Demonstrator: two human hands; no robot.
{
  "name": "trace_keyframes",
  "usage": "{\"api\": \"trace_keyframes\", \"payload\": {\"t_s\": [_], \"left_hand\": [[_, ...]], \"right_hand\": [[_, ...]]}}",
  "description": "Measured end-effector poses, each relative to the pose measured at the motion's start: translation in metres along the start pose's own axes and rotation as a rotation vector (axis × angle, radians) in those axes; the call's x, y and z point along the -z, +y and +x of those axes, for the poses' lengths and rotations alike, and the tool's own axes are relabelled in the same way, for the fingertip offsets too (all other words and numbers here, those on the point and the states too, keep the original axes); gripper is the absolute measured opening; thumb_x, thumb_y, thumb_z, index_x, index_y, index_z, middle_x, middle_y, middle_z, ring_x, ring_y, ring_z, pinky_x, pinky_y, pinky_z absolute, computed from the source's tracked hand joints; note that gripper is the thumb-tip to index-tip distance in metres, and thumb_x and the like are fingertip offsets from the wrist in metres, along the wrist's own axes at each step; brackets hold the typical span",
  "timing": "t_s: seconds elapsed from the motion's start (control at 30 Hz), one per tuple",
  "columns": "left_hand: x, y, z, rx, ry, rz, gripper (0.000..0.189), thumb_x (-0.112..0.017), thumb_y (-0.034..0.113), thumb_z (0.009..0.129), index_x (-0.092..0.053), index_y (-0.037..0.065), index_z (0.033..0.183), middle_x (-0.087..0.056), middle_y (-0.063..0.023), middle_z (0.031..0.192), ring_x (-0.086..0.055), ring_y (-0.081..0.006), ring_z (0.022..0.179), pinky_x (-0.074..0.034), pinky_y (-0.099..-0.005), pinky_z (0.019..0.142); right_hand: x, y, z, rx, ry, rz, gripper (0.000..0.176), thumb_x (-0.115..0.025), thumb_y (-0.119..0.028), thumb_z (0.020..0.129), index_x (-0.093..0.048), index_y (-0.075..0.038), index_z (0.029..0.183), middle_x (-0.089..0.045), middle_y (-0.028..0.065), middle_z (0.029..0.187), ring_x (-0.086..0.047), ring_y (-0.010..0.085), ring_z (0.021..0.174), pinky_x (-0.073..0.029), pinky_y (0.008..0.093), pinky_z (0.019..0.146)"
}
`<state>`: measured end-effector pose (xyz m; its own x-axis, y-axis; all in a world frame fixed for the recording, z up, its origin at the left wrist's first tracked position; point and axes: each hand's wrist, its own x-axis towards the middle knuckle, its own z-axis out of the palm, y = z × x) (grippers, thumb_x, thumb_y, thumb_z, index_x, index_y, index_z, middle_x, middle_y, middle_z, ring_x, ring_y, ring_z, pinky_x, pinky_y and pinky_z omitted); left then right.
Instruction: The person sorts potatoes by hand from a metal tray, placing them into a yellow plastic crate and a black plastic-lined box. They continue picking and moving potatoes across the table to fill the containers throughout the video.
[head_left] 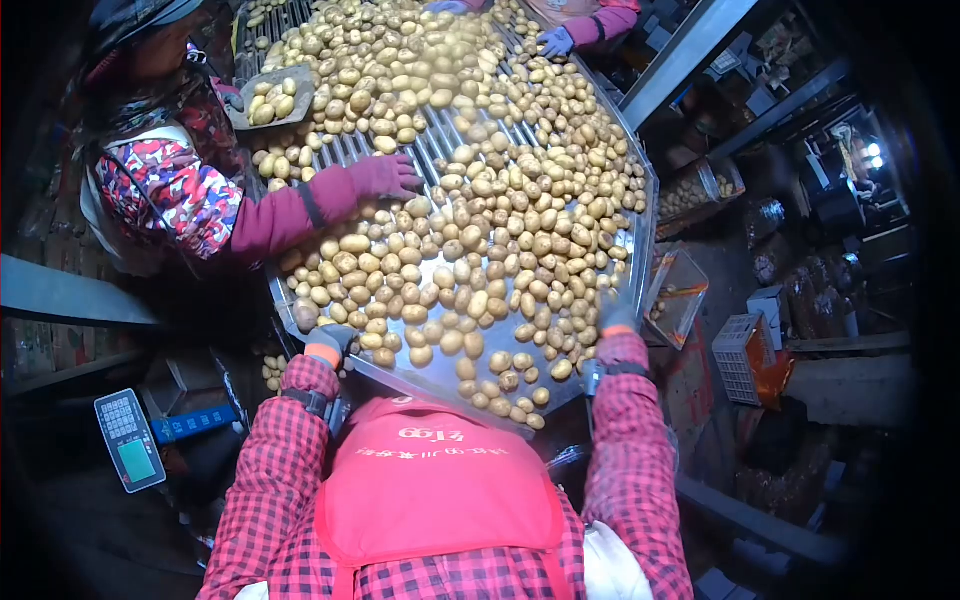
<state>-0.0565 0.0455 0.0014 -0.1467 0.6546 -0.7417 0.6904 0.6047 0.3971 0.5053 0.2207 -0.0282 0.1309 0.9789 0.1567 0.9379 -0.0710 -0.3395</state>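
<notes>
Left hand (330,345) and right hand (617,322) sit at the table (645,235) rim, closure cannot be told; potatoes (480,250) cover nearly the whole table, so sorting looks mostly undone.

White print across the red apron (440,480) at six o'clock: a short row of rounded figures above a line of characters, upside down, too blurred to read. At eight o'clock, weighing scale keypad (128,440) with greenish display, markings too small to read.
</notes>
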Motion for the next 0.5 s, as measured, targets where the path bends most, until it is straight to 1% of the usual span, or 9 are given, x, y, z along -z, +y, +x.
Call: {"api": "trace_keyframes", "payload": {"t_s": [0.07, 0.1, 0.17, 0.2, 0.27, 0.33, 0.37, 0.43, 0.5], "left_hand": [[0.012, 0.022, -0.012, 0.230, -0.076, -0.288, 0.023, -0.055, 0.023, 0.092, -0.070, 0.005, 0.093, -0.070, -0.0102, 0.079, -0.067, -0.0226, 0.056, -0.052, -0.0366, 0.044], [0.007, 0.018, -0.012, 0.228, -0.010, -0.409, 0.030, -0.055, 0.029, 0.093, -0.066, 0.004, 0.079, -0.066, -0.0092, 0.071, -0.064, -0.0222, 0.050, -0.051, -0.0385, 0.042], [0.005, 0.016, -0.015, 0.264, 0.009, -0.472, 0.029, -0.055, 0.028, 0.093, -0.067, 0.005, 0.080, -0.067, -0.0097, 0.072, -0.064, -0.0221, 0.050, -0.051, -0.0378, 0.043], [0.006, 0.016, -0.014, 0.278, 0.015, -0.502, 0.029, -0.056, 0.028, 0.093, -0.067, 0.005, 0.080, -0.067, -0.0099, 0.072, -0.064, -0.0220, 0.050, -0.052, -0.0375, 0.043], [0.008, 0.011, -0.013, 0.233, -0.009, -0.512, 0.029, -0.056, 0.028, 0.093, -0.070, 0.003, 0.088, -0.069, -0.0092, 0.077, -0.065, -0.0222, 0.052, -0.052, -0.0377, 0.043], [0.012, 0.012, -0.010, 0.227, -0.058, -0.493, 0.029, -0.056, 0.027, 0.093, -0.070, 0.002, 0.094, -0.070, -0.0090, 0.080, -0.065, -0.0231, 0.052, -0.053, -0.0379, 0.043], [0.011, 0.013, -0.009, 0.289, -0.048, -0.599, 0.029, -0.055, 0.026, 0.094, -0.070, 0.002, 0.099, -0.071, -0.0092, 0.083, -0.066, -0.0240, 0.052, -0.053, -0.0384, 0.042], [0.009, 0.007, -0.004, 0.349, -0.059, -0.648, 0.026, -0.058, 0.025, 0.092, -0.071, 0.003, 0.100, -0.071, -0.0094, 0.083, -0.066, -0.0242, 0.052, -0.053, -0.0388, 0.041], [0.008, -0.001, -0.002, 0.282, -0.063, -0.621, 0.026, -0.060, 0.025, 0.090, -0.071, 0.004, 0.099, -0.071, -0.0094, 0.083, -0.066, -0.0242, 0.052, -0.053, -0.0385, 0.041]], "right_hand": [[0.009, -0.067, -0.007, -0.112, -0.358, 0.003, 0.067, -0.048, -0.053, 0.098, -0.043, -0.008, 0.146, -0.047, 0.0193, 0.147, -0.049, 0.0318, 0.133, -0.038, 0.0449, 0.110], [-0.024, -0.075, -0.020, -0.007, -0.270, -0.223, 0.073, -0.055, -0.053, 0.093, -0.040, -0.009, 0.148, -0.042, 0.0185, 0.151, -0.041, 0.0347, 0.138, -0.035, 0.0466, 0.112], [-0.040, -0.103, -0.062, 0.196, -0.283, -0.487, 0.082, -0.061, -0.056, 0.086, -0.037, -0.010, 0.151, -0.032, 0.0158, 0.157, -0.029, 0.0370, 0.145, -0.028, 0.0505, 0.116], [-0.009, -0.129, -0.078, 0.295, -0.378, -0.525, 0.085, -0.060, -0.059, 0.085, -0.037, -0.011, 0.151, -0.027, 0.0141, 0.160, -0.025, 0.0364, 0.147, -0.025, 0.0526, 0.116], [0.024, -0.145, -0.106, 0.396, -0.496, -0.343, 0.079, -0.055, -0.061, 0.085, -0.046, -0.010, 0.145, -0.040, 0.0152, 0.153, -0.035, 0.0335, 0.142, -0.027, 0.0570, 0.113], [0.045, -0.154, -0.081, 0.503, -0.843, -0.363, 0.067, -0.058, -0.054, 0.086, -0.055, -0.009, 0.135, -0.048, 0.0170, 0.145, -0.042, 0.0343, 0.137, -0.031, 0.0545, 0.111], [0.052, -0.156, -0.067, 0.552, -1.022, -0.370, 0.062, -0.060, -0.051, 0.086, -0.060, -0.008, 0.130, -0.052, 0.0179, 0.141, -0.045, 0.0346, 0.134, -0.033, 0.0533, 0.110], [0.054, -0.163, -0.018, 0.260, -0.813, -0.166, 0.046, -0.067, -0.042, 0.085, -0.068, -0.006, 0.114, -0.058, 0.0204, 0.131, -0.051, 0.0371, 0.126, -0.038, 0.0501, 0.107], [0.012, -0.124, 0.025, 0.334, -0.268, 0.060, 0.048, -0.074, -0.037, 0.081, -0.067, -0.006, 0.118, -0.057, 0.0225, 0.133, -0.051, 0.0398, 0.126, -0.040, 0.0473, 0.107]]}}
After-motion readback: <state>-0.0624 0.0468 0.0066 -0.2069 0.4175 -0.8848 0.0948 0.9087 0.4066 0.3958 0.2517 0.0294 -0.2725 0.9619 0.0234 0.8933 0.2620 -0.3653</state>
